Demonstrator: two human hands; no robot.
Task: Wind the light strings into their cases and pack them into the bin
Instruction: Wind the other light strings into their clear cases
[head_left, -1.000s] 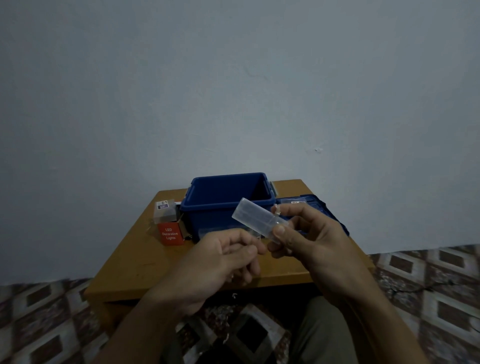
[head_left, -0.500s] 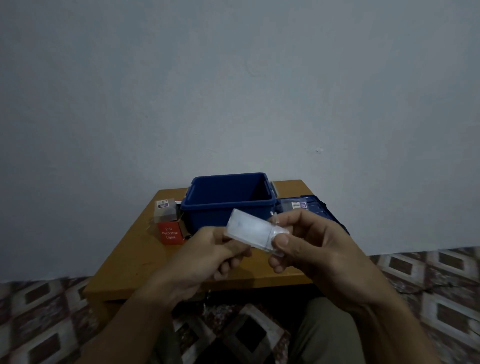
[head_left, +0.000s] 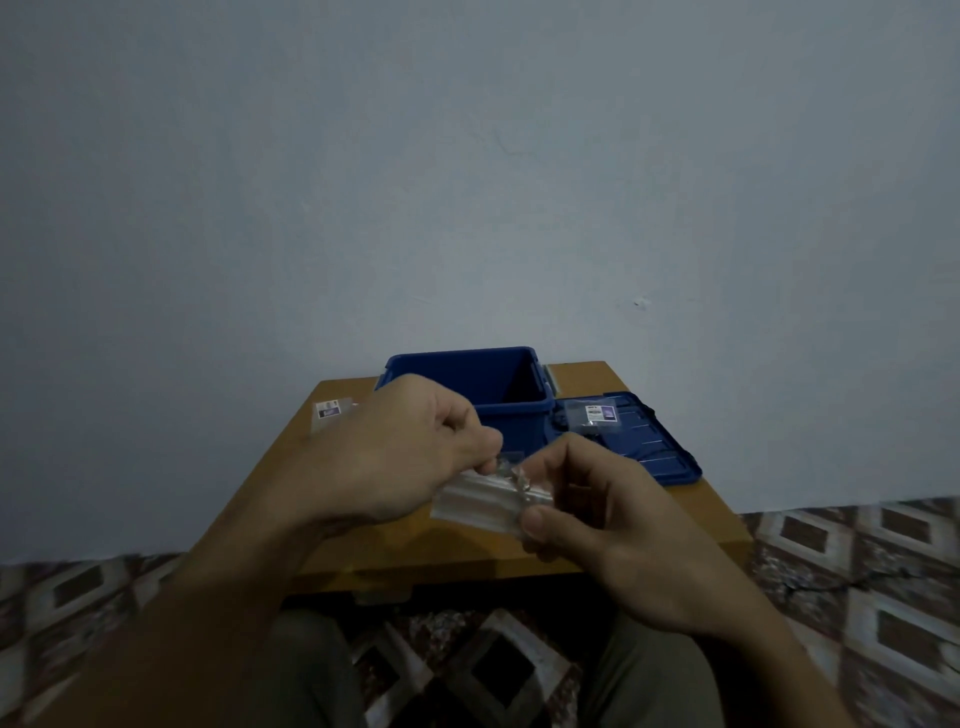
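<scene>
Item: clear case (head_left: 475, 503). I log it now lower and flatter over bench (head_left: 457, 553), short of bin (head_left: 519, 408).
Right hand (head_left: 613, 519) pinches case end.
Left hand (head_left: 395, 462), now risen above case, pinches light string (head_left: 511, 470) at opening.
My reading: winding under way, packing pending.

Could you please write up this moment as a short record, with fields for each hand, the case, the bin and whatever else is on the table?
left hand: pinches the upper edge of the clear case
right hand: grips the clear case's right end
case position: held above the near side of the table, outside the bin
bin: blue, open, at the far side; contents not visible
lid: lies flat right of the bin, small packet on it
other: labelled package left of the bin, partly behind the left hand
</scene>
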